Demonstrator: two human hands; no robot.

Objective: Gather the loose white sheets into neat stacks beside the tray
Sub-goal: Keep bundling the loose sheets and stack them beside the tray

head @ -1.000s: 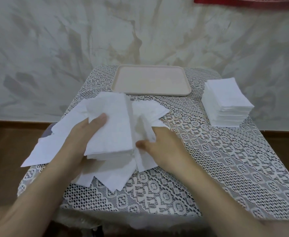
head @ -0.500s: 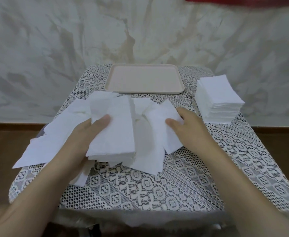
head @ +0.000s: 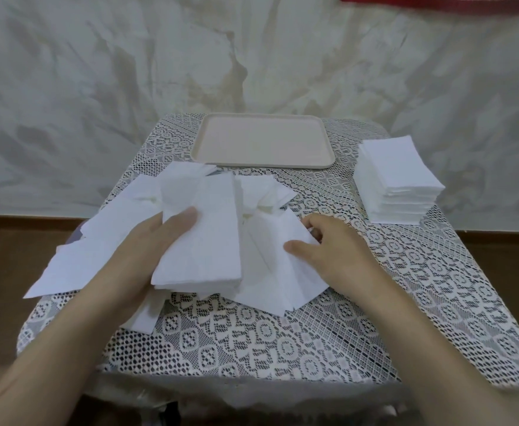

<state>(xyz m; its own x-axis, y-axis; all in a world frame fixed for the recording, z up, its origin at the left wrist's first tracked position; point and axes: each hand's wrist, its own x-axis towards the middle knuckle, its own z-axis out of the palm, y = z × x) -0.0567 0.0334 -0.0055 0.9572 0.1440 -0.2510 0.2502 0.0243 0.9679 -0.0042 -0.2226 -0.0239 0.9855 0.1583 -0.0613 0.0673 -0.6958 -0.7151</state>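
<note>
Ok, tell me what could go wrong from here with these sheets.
1. The sheets on the left overhang the table; tugging the pile could slide them off.
2. The left hand grips its bundle from one side only, so it may fan out.
3. The right hand pinches one sheet lying over others; they may drag along.

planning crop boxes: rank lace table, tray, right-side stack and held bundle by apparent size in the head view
1. lace table, largest by far
2. held bundle, though nearness to the camera inflates it
3. tray and right-side stack: too alike to rank
</note>
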